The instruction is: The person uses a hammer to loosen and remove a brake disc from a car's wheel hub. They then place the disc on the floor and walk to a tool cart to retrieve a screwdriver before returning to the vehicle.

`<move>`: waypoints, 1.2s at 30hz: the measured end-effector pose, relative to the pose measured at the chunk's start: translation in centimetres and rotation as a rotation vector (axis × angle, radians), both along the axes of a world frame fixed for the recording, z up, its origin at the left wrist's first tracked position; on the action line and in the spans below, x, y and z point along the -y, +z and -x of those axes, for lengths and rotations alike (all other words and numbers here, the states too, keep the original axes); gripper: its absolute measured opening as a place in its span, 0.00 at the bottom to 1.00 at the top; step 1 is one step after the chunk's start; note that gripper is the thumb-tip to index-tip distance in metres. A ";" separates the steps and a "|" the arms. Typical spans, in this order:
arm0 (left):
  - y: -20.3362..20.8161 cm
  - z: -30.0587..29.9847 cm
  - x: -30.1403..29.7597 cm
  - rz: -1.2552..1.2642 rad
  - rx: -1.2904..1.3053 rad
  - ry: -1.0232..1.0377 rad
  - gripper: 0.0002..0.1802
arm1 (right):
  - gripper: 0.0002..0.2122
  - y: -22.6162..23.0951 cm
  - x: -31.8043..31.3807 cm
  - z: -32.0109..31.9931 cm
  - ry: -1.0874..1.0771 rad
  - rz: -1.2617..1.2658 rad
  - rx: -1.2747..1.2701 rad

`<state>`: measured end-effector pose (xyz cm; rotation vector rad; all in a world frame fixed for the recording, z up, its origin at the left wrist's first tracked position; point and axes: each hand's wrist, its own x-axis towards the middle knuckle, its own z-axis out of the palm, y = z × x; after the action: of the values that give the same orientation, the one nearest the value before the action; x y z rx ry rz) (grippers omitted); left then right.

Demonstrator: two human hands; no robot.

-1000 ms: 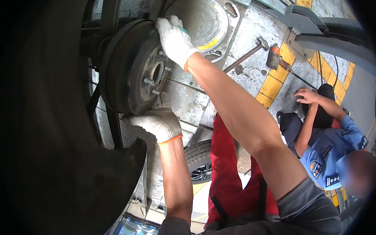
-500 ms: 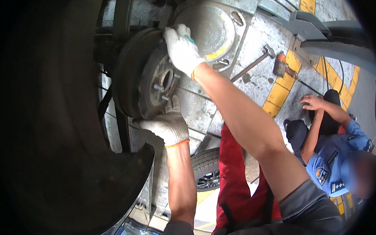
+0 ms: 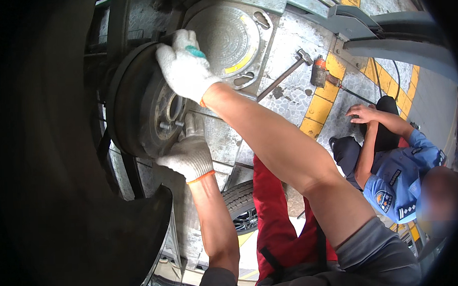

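You've got both gloved hands on the drum (image 3: 137,103), the dark round one hanging off the raised car, with the black wheel arch filling everything to the left of your hands. Your right hand (image 3: 186,69) is up top, fingers curled over the drum's upper edge, so that grip is wrapped on the rim and pressed against the metal. Your left hand (image 3: 189,154) sits lower, just under the hub (image 3: 168,109), fingers bunched and pushed up against the drum's lower face next to the studs (image 3: 170,125); can't tell from here whether that grip is actually pinching anything or just bracing. The studs poke out right between your two hands. Behind your right hand, on the floor, there's a round manhole cover (image 3: 228,37) with a yellow arc on it. Further right of that hand lies a long wrench (image 3: 282,78), and just past its head an orange-topped tool (image 3: 318,72) on the yellow floor stripe. Below your left wrist a tyre (image 3: 244,210) lies on the floor, partly hidden by red trousers (image 3: 274,222). Well off to the right of both hands, another person in a blue shirt (image 3: 399,180) is crouched, one hand (image 3: 361,113) flat on the floor.
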<state>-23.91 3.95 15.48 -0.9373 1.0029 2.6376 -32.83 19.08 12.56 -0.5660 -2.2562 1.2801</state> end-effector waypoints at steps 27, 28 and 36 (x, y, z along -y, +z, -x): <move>0.9 0.2 0.5 0.211 -0.179 -0.141 0.47 | 0.18 -0.9 -0.7 -2.2 0.048 -0.004 0.073; 0.7 0.2 0.5 0.214 -0.160 -0.104 0.47 | 0.18 -0.8 -0.8 -2.2 0.052 0.011 0.091; 0.4 0.0 0.6 0.266 -0.235 -0.172 0.48 | 0.19 -1.1 -0.6 -2.4 0.045 0.053 0.016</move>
<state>-23.93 3.34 15.88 -0.5607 1.4470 2.5523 -30.41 19.73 11.42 -0.5495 -2.2650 1.3658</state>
